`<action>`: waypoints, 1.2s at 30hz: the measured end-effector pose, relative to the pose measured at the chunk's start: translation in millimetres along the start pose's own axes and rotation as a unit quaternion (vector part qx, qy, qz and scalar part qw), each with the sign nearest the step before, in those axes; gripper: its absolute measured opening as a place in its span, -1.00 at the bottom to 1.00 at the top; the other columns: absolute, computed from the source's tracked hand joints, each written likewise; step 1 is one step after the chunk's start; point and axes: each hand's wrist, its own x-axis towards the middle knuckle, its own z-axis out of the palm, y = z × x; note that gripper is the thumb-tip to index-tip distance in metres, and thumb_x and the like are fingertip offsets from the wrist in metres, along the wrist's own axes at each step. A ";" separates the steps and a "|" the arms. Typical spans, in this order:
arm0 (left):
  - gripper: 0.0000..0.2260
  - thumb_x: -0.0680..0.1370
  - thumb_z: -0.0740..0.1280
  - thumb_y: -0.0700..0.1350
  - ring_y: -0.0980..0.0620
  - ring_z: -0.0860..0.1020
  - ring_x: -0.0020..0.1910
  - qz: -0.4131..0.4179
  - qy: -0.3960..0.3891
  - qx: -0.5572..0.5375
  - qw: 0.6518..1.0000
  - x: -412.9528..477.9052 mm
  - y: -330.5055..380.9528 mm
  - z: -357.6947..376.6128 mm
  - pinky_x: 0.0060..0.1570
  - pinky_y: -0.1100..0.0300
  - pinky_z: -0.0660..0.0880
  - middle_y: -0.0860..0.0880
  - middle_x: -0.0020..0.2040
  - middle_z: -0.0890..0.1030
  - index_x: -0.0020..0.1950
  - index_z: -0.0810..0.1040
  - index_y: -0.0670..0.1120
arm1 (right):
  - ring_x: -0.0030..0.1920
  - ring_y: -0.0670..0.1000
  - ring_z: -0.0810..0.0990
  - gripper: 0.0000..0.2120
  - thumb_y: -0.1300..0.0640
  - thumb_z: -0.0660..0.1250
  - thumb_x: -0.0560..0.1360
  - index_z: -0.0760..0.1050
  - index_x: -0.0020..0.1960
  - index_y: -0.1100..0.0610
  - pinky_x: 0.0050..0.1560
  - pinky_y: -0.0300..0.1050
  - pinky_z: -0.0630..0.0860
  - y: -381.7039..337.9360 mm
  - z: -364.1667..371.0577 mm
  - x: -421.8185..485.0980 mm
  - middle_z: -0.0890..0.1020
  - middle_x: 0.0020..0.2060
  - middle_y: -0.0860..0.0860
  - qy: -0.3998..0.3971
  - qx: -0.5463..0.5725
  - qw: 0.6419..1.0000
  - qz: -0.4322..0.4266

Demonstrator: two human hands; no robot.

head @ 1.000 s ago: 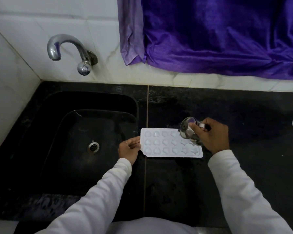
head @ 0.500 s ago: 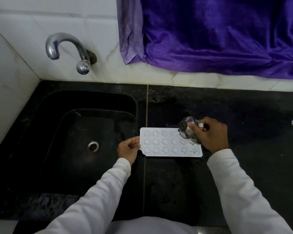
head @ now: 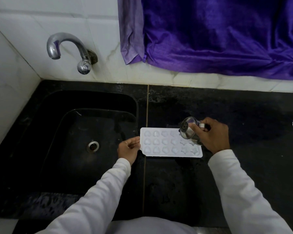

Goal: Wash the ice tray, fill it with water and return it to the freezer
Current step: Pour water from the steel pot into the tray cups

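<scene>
Nearest the body, two white sleeves (head: 98, 196) reach out over the black countertop (head: 176, 183). The left hand (head: 128, 149) has its fingers curled in and pinches the short near-left edge of the ice tray (head: 166, 147), steadying it. The tray lies flat on the counter between the two hands, its left end close to the sink's edge. It is white, with rows of heart and star moulds. The right hand (head: 211, 134) is wrapped round a small steel cup (head: 188, 130), which is tipped well over on its side above the tray's right end, just ahead of that hand's thumb. Whether water is running from it is too faint to tell, but this looks like the filling step, with the freezer trip yet to come. The likely trouble is overpouring: the moulds are shallow, and a cup tipped this far could flood them and spill across the counter. A light tray held only by one edge could also skid or tilt towards the sink (head: 61, 132), left of the left hand, and dump its water by the drain (head: 92, 146). Beyond the left hand, the tap (head: 66, 46) juts from the tiled wall. Beyond the right hand hangs a purple cloth (head: 218, 34).
</scene>
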 end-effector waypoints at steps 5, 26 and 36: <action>-0.72 0.51 0.39 -0.38 0.07 0.68 0.03 0.004 0.001 0.002 1.000 -0.1 1.1 -0.1 0.21 0.10 0.57 0.02 -0.02 0.73 0.01 0.68 -0.01 | -0.41 -0.04 0.47 -0.69 0.00 0.53 0.39 0.49 -0.34 0.14 -0.31 -0.21 0.41 4.0 -7.4 -0.6 0.54 -0.45 0.01 0.015 0.068 0.994 0.087; -0.73 0.50 0.36 -0.42 0.03 0.68 0.04 0.012 -0.002 0.005 1.000 4.7 -4.3 0.2 0.21 0.11 0.55 -0.03 0.00 0.72 0.10 0.68 -0.15 | -0.43 0.02 0.45 -0.67 -0.02 0.53 0.38 0.48 -0.34 0.16 -0.32 -0.12 0.43 25.8 -18.4 1.5 0.50 -0.49 0.02 0.020 -0.020 0.999 0.040; -0.74 0.51 0.37 -0.41 0.04 0.67 0.04 0.013 -0.004 0.013 1.000 5.2 -3.4 -0.8 0.20 0.14 0.55 -0.04 0.01 0.71 0.12 0.67 -0.16 | -0.44 0.01 0.44 -0.65 -0.02 0.53 0.38 0.44 -0.36 0.12 -0.33 -0.17 0.35 25.6 -20.2 2.2 0.48 -0.50 -0.01 0.023 -0.036 0.999 0.024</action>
